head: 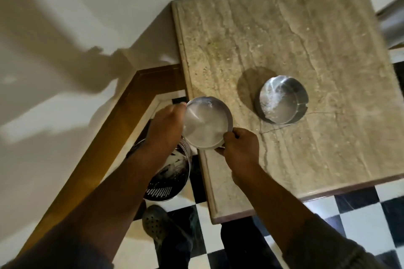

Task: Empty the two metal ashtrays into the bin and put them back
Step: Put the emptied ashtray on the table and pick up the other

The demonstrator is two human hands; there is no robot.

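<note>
I hold a round metal ashtray (206,123) in both hands over the left edge of the stone table (284,39). My left hand (167,125) grips its left rim and my right hand (239,147) pinches its near right rim. Its inside looks pale and dusty. A second metal ashtray (282,99) stands on the table to the right, with whitish ash marks inside and notches in its rim. The perforated black bin (168,181) sits on the floor below my left forearm, partly hidden by it.
A wooden skirting (122,120) runs along the wall corner left of the bin. The floor is black and white checkered tile (360,220). My shoe (154,223) and dark trouser legs show below. A grey object (391,22) stands beyond the table's right edge.
</note>
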